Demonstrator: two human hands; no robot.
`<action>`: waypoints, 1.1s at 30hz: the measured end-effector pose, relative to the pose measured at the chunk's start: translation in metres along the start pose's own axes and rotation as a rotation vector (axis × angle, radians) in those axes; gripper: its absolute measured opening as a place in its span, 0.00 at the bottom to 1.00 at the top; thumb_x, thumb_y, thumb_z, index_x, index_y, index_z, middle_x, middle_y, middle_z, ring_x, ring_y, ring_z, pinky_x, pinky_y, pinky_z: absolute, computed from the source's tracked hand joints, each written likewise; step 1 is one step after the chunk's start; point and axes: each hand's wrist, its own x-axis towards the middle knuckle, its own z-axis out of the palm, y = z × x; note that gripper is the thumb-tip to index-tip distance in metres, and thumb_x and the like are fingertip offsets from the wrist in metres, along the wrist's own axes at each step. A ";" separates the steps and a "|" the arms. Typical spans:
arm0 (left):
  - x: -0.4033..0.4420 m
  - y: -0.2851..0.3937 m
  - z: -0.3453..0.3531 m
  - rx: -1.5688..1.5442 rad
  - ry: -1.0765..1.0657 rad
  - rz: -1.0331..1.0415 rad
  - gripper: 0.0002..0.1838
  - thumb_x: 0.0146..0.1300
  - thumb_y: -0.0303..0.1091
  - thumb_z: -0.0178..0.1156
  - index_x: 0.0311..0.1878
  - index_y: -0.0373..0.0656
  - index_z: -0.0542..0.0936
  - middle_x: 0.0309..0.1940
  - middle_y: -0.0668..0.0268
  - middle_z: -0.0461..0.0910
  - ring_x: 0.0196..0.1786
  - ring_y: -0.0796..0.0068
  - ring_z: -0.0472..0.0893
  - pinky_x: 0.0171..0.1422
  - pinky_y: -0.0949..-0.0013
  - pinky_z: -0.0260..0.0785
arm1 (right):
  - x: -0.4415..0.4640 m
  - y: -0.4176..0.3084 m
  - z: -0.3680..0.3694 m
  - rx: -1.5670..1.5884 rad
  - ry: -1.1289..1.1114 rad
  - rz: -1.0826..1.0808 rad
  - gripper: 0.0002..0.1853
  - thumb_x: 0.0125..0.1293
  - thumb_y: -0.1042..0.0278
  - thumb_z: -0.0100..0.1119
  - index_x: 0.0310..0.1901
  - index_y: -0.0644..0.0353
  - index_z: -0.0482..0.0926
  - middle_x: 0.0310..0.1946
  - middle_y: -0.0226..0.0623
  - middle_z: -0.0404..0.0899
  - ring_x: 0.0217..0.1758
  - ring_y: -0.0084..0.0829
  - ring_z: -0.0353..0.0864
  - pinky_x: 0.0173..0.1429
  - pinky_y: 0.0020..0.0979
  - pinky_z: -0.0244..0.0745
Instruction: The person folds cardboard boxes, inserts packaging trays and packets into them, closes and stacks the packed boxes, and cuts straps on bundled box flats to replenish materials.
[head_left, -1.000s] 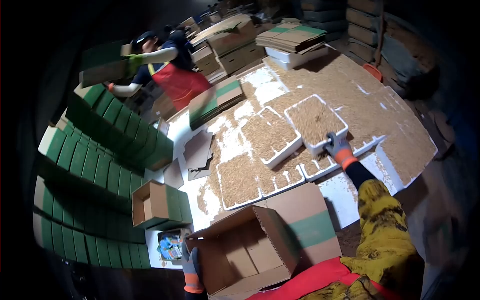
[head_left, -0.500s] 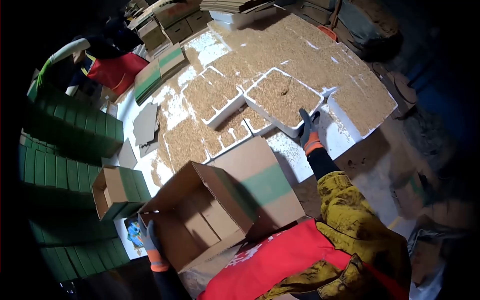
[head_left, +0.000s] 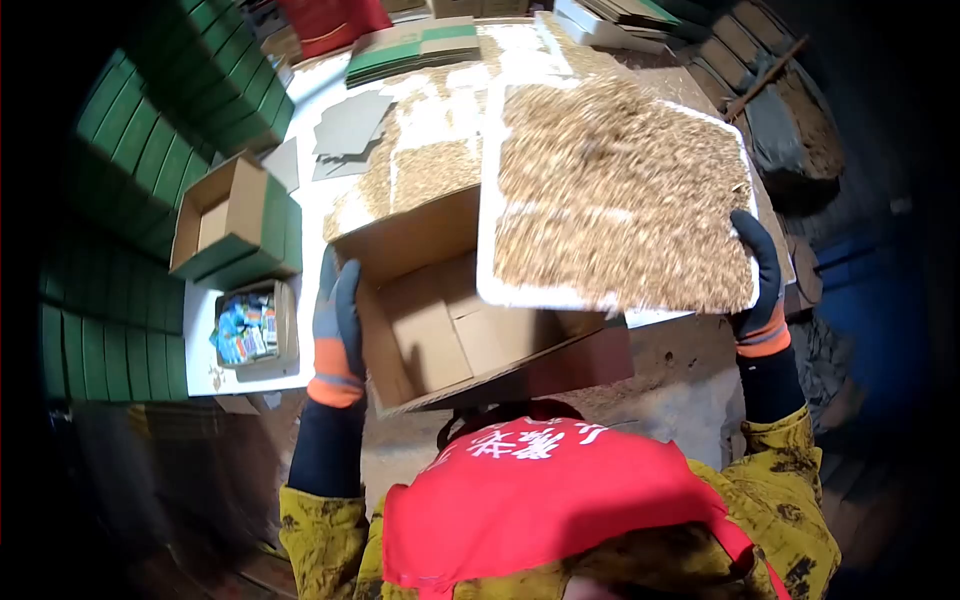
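Note:
My left hand (head_left: 342, 325), in a grey and orange glove, grips the left wall of a cardboard box (head_left: 415, 238), with its thumb near the rim. The box's open top faces me, and bare brown flaps show inside. My right hand (head_left: 762, 280), gloved the same way, holds the right edge of a white foam tray (head_left: 545, 296). The tray overhangs the right part of the box and covers it from view. Tan, loose grain-like material (head_left: 620, 190) fills the tray, blurred by motion.
More of the tan material lies on the white table (head_left: 315, 95) behind. To the left are another open carton (head_left: 215, 215), a small box of colourful packets (head_left: 245, 325) and stacked green cartons (head_left: 130, 130). Grey card sheets (head_left: 350, 130) and flattened green-striped cartons (head_left: 415, 45) lie farther back.
My right hand has lifted the filled tray off the table and brought it toward me, over the box. The box is more upright, still in my left hand. My view has turned left.

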 end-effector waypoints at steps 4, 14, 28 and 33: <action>0.004 0.007 -0.004 -0.888 -0.019 -0.336 0.20 0.72 0.38 0.47 0.60 0.34 0.71 0.59 0.60 0.72 0.59 0.75 0.72 0.64 0.72 0.63 | 0.006 -0.035 0.077 -0.245 -0.254 -0.139 0.20 0.69 0.70 0.49 0.61 0.61 0.69 0.62 0.42 0.69 0.63 0.37 0.70 0.67 0.41 0.65; -0.020 0.021 -0.018 -0.718 -0.013 -0.309 0.29 0.74 0.49 0.40 0.66 0.34 0.66 0.64 0.56 0.68 0.68 0.69 0.66 0.70 0.68 0.58 | 0.040 -0.052 0.168 -0.303 -0.327 0.493 0.35 0.61 0.59 0.63 0.68 0.61 0.61 0.50 0.32 0.76 0.48 0.20 0.73 0.50 0.24 0.68; -0.040 -0.257 -0.175 0.680 0.461 -0.434 0.13 0.61 0.39 0.57 0.46 0.47 0.82 0.43 0.57 0.80 0.48 0.56 0.77 0.56 0.59 0.67 | 0.048 0.044 0.187 -1.925 -0.929 -0.249 0.11 0.59 0.61 0.55 0.37 0.60 0.76 0.34 0.45 0.79 0.37 0.42 0.81 0.37 0.39 0.74; -0.006 -0.259 -0.160 1.091 -0.025 -0.628 0.21 0.58 0.51 0.59 0.46 0.46 0.81 0.47 0.59 0.79 0.52 0.58 0.77 0.59 0.60 0.65 | 0.057 0.026 0.187 -1.725 -0.898 -0.129 0.18 0.61 0.50 0.56 0.37 0.59 0.75 0.33 0.43 0.79 0.37 0.43 0.81 0.42 0.39 0.72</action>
